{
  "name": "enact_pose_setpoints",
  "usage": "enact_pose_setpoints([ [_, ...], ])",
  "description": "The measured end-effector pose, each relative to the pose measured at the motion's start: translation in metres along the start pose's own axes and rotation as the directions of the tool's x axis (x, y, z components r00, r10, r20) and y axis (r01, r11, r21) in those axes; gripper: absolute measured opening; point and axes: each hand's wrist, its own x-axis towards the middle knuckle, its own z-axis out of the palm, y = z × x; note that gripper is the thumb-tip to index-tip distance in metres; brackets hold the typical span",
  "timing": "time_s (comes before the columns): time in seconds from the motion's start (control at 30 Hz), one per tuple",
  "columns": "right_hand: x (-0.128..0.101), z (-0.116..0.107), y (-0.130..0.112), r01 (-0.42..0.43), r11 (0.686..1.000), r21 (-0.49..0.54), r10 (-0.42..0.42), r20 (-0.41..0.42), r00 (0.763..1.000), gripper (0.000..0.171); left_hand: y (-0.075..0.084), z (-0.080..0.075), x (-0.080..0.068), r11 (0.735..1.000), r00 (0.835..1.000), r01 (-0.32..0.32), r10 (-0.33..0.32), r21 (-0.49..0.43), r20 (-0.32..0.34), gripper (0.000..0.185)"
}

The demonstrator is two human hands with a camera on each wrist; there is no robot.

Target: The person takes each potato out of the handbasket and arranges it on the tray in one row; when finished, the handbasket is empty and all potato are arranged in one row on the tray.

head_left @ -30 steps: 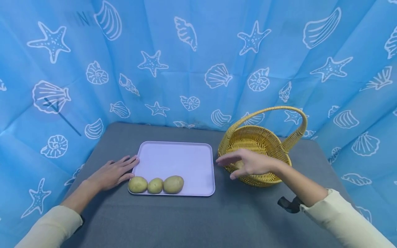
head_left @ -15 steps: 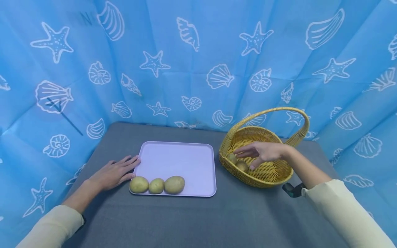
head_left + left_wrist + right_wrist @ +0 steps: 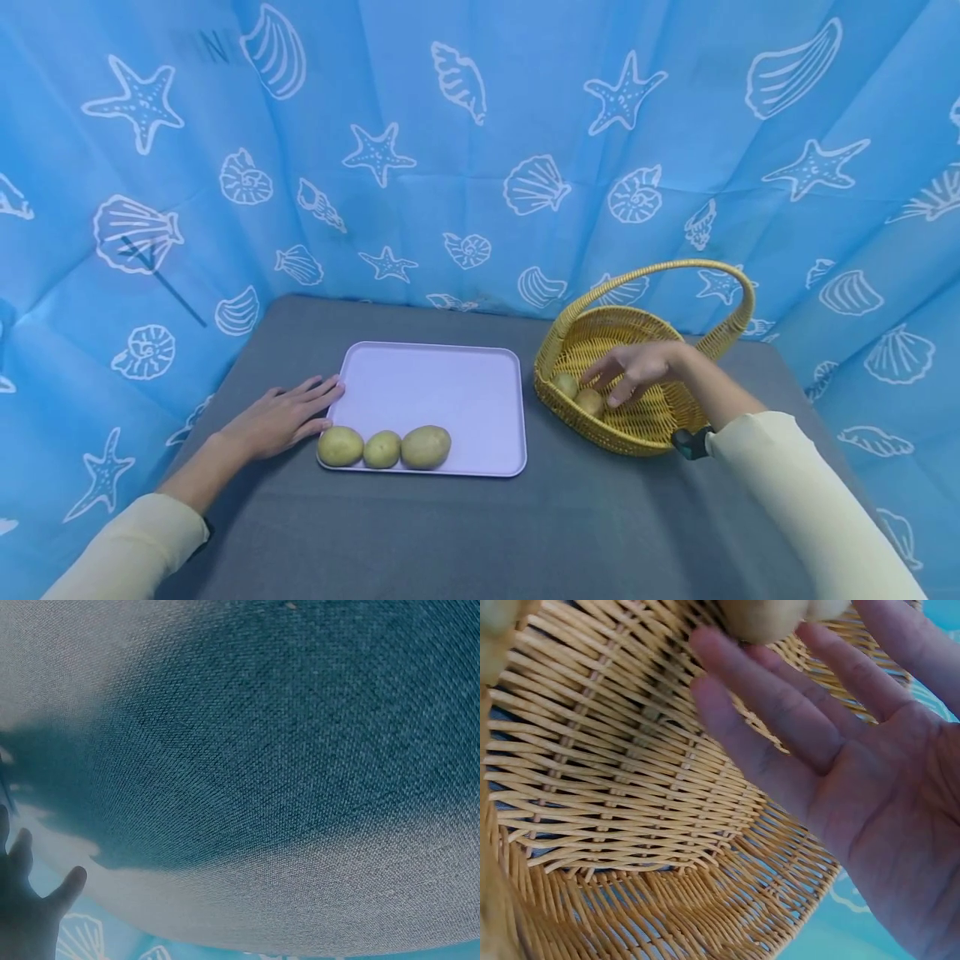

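On the left, the person's left hand point(image 3: 281, 417) lies flat on the grey worktop point(image 3: 465, 533), fingers straight, their tips touching the left edge of a pale lilac tray point(image 3: 442, 387); it holds nothing. Three potatoes point(image 3: 383, 447) sit in a row along the tray's near edge. To the right stands a wicker basket point(image 3: 637, 437) with a hoop handle. The right hand point(image 3: 637, 371) reaches into it, fingers spread and relaxed, tips at a potato in the basket point(image 3: 589, 402) without closing round it; a second small potato point(image 3: 565, 385) lies beside.

A likely risk is that the round potato rolls off the fingertips on the sloping weave if the grip closes too shallow. The light basket, which neither hand steadies, could also tip or slide.

The head view alone shows the tray and both hands. The right wrist view shows the open palm point(image 3: 885, 802) and fingertips against a potato's underside point(image 3: 761, 619). The left wrist view shows only worktop cloth and a few fingers.
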Motion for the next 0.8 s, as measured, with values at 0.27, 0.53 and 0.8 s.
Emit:
enact_pose_setpoints([
  [0.27, 0.01, 0.005, -0.003, -0.028, 0.998, -0.059, 0.029, 0.02, 0.999, 0.073, 0.002, -0.002, 0.001, 1.0, 1.0, 0.009, -0.009, -0.007, 0.014, 0.063],
  [0.53, 0.014, 0.008, -0.005, -0.067, 0.996, -0.057, 0.067, -0.006, 0.998, 0.062, 0.0, 0.002, 0.001, 0.999, 1.0, -0.001, 0.001, -0.033, -0.006, 0.061],
  [0.8, 0.015, 0.01, -0.007, -0.04, 0.997, -0.069, 0.037, -0.045, 0.998, 0.044, 0.001, -0.001, 0.001, 1.0, 1.0, 0.002, -0.001, -0.022, 0.009, 0.062],
])
